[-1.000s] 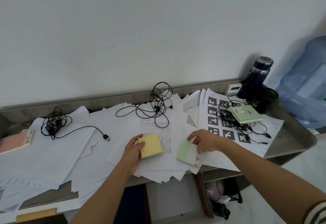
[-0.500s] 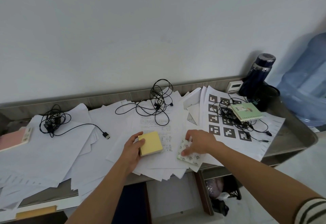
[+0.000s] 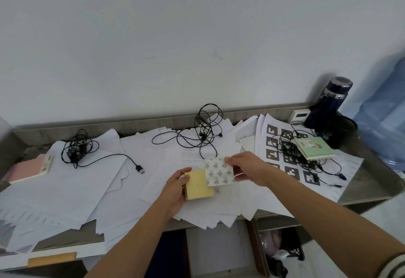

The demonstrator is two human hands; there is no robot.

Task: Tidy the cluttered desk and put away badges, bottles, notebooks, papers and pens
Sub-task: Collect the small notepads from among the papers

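Desk (image 3: 361, 186) under loose papers (image 3: 65, 186), your left hand (image 3: 175, 188) gripping a yellow notepad (image 3: 198, 188) by its left edge, your right hand (image 3: 248, 168) pinching a patterned pad (image 3: 219, 173) overlapping its top corner.

A tangled black USB cable (image 3: 79, 149) lies toward the back left corner of the desk (image 3: 372, 181), its plug trailing toward the middle. Black earphones (image 3: 203, 133) sprawl by the back edge at the centre. Another black cable knot (image 3: 289, 150) sits near the right end. A small white device (image 3: 299, 116) stands at the back edge near the right corner, and a big blue water jug (image 3: 385, 120) stands beyond the right edge.
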